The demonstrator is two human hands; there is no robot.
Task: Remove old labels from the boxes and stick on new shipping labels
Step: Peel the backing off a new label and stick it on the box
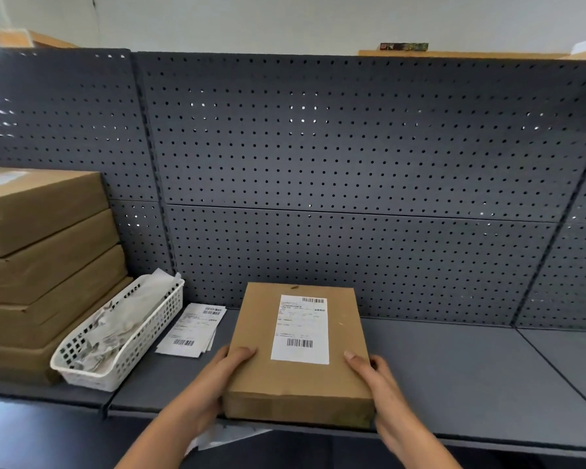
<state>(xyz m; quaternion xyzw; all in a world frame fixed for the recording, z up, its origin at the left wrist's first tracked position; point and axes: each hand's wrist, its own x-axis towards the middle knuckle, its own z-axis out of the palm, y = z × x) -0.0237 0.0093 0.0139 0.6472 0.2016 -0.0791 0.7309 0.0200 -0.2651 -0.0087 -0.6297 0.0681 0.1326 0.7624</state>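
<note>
Grey pegboard (318, 164) backs a grey shelf (454, 367). Low in the middle of the frame a flat brown box (285, 380) lies at the shelf's front lip, a white label (300, 330) stuck on top. The left hand (230, 367) grasps its near left corner and the right hand (374, 374) its near right, fingers curled over the top. Label sheets (192, 328) lie left of it, beside a white basket (142, 336). So near the lip, the box could slide off if a hold loosens, and a hasty peel might tear the label.

Even soft light, sharp centre, wide-angle bowing at edges, top-left glare.
</note>
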